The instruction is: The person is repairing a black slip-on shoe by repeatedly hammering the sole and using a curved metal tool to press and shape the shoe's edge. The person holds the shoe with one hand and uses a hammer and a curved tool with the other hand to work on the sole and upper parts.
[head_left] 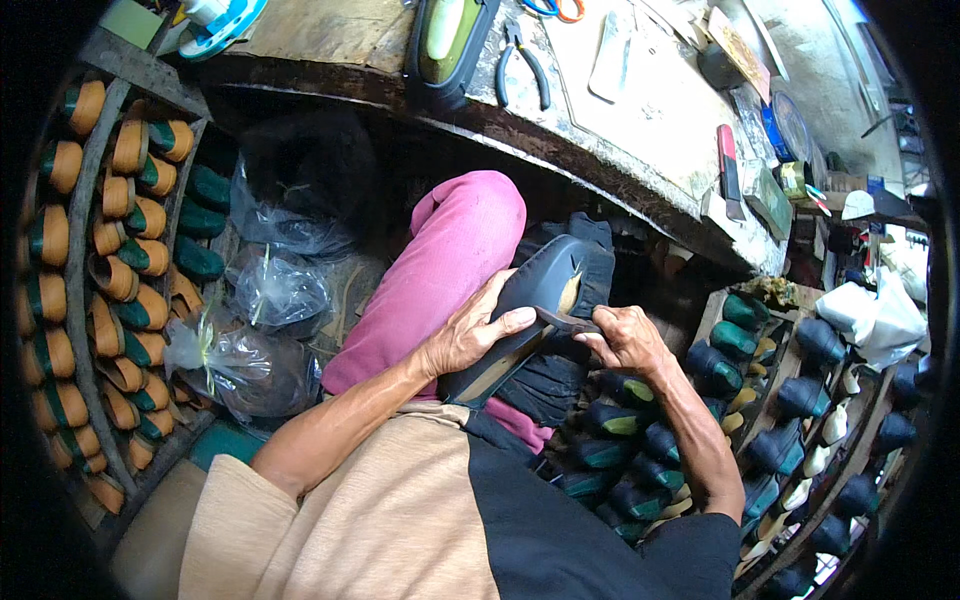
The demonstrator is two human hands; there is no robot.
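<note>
A dark grey shoe [540, 272] lies across my lap, with a tan patch showing through a gap in its surface. My left hand [468, 328] grips its near left side, thumb stretched over the top. In my right hand [632, 342] is a slim dark metal tool [562, 321], its tip against the shoe near my left thumb. My fingers cover its handle, so its exact kind cannot be made out. Black cloth [545, 388] lies under the shoe, beside my pink trouser leg [440, 265].
A worn workbench [330, 35] runs across the front, bearing pliers [522, 65], a red-and-black cutter [728, 165] and a green-black shoe [448, 45]. Racks of tan-and-green shoes [128, 240] stand left; more dark shoes [780, 395] fill racks at right. Clear plastic bags [275, 290] sit left of my leg.
</note>
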